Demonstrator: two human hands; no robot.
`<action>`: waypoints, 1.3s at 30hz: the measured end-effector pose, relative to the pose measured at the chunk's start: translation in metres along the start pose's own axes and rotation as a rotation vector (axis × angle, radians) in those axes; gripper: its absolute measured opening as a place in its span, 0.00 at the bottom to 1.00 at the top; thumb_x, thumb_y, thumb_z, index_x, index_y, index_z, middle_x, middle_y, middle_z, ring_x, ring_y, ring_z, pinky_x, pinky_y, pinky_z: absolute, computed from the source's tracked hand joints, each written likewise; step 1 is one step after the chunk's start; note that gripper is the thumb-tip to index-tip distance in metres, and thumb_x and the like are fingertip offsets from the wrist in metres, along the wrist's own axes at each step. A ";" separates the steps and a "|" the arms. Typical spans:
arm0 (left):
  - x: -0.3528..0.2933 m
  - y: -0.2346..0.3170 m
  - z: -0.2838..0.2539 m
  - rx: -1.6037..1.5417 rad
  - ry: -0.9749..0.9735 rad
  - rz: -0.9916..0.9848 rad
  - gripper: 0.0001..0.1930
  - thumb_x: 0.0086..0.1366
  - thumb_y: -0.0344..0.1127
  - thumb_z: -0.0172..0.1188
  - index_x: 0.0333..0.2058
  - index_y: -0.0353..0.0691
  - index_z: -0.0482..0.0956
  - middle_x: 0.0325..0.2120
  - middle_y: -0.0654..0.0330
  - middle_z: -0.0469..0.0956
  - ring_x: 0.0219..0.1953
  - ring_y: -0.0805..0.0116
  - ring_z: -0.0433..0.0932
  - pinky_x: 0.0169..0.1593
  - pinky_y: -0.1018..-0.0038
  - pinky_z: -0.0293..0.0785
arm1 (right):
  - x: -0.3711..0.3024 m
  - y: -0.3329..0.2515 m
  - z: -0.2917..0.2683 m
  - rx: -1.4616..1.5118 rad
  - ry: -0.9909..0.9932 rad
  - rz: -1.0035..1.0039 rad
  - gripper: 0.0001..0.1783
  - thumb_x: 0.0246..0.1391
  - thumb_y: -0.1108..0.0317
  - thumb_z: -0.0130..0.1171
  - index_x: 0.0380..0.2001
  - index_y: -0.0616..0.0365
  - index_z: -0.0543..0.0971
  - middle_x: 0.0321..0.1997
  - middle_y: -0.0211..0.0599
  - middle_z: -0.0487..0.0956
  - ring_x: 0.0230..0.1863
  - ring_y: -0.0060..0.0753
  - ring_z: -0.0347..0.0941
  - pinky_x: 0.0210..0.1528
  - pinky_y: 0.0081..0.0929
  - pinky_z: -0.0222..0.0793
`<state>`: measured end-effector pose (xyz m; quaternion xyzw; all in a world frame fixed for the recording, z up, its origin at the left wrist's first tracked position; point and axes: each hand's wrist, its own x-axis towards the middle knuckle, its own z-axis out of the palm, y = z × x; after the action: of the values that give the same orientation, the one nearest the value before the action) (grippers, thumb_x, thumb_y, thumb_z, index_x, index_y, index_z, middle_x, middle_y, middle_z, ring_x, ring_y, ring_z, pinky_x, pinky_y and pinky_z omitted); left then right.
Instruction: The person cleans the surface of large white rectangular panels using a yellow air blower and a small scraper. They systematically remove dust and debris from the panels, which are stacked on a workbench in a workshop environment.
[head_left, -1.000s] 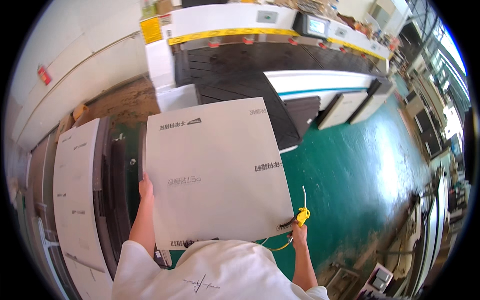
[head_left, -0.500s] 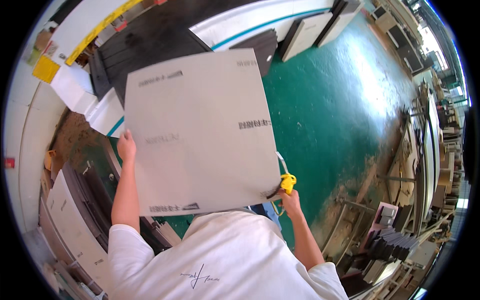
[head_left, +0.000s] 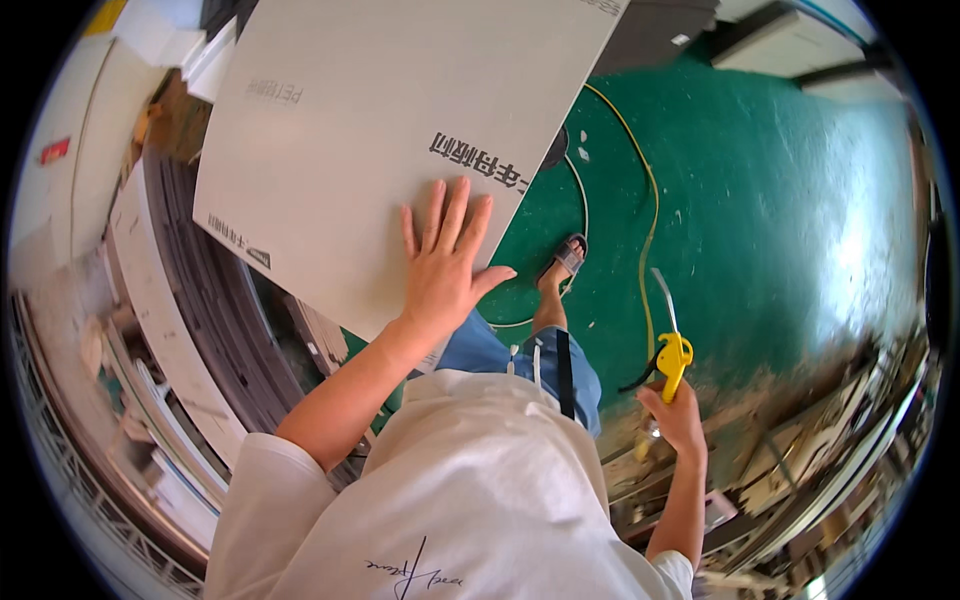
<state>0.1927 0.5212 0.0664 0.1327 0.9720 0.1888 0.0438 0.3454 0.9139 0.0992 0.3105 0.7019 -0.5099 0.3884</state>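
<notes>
A large pale grey board [head_left: 350, 120] with printed dark lettering fills the upper left, its near corner close to my waist. My left hand [head_left: 438, 275] lies flat on the board beside its right edge, fingers spread, with the thumb reaching past that edge. Off to the right, apart from the board, my right hand [head_left: 678, 418] is wrapped round a yellow air blow gun [head_left: 676, 358]. The gun's thin metal nozzle points up and away from me. A yellow air hose [head_left: 652, 210] curves over the floor behind the nozzle.
Dark boards [head_left: 655, 35] lie at the upper right of the pale board. Long panels stand on edge in a stack [head_left: 200, 260] at left. Pale slabs [head_left: 785, 45] sit far right on the green floor [head_left: 740, 210]. Timber and offcuts [head_left: 830, 460] crowd the lower right; my sandalled foot [head_left: 567, 258] is below.
My left hand has gone from gripping the board's left edge to lying flat on its face. My right hand has left the board's near right corner, carrying the blow gun rightward. The view has turned.
</notes>
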 end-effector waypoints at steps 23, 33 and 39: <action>0.114 0.034 0.012 -0.015 -0.023 -0.454 0.51 0.63 0.72 0.58 0.73 0.40 0.59 0.76 0.36 0.44 0.77 0.30 0.40 0.69 0.27 0.31 | 0.060 -0.184 -0.068 0.645 -0.895 0.299 0.61 0.62 0.26 0.50 0.74 0.72 0.50 0.66 0.71 0.65 0.22 0.19 0.63 0.20 0.17 0.57; 0.203 0.028 0.009 -0.025 -0.097 -0.430 0.51 0.61 0.71 0.61 0.73 0.44 0.59 0.77 0.42 0.43 0.77 0.31 0.36 0.69 0.26 0.27 | 0.075 -0.230 -0.099 0.749 -0.865 0.345 0.61 0.61 0.27 0.53 0.75 0.67 0.45 0.67 0.67 0.63 0.25 0.19 0.67 0.25 0.16 0.61; 0.232 0.041 0.004 -0.055 -0.149 -0.588 0.63 0.50 0.69 0.71 0.75 0.39 0.52 0.77 0.42 0.39 0.78 0.32 0.31 0.69 0.27 0.24 | 0.116 -0.287 -0.129 0.586 -0.851 0.334 0.69 0.54 0.20 0.55 0.67 0.82 0.51 0.51 0.54 0.72 0.22 0.18 0.67 0.22 0.13 0.60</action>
<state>-0.0199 0.6226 0.0700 -0.1421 0.9574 0.1840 0.1714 0.0186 0.9597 0.1588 0.2792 0.2524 -0.6964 0.6111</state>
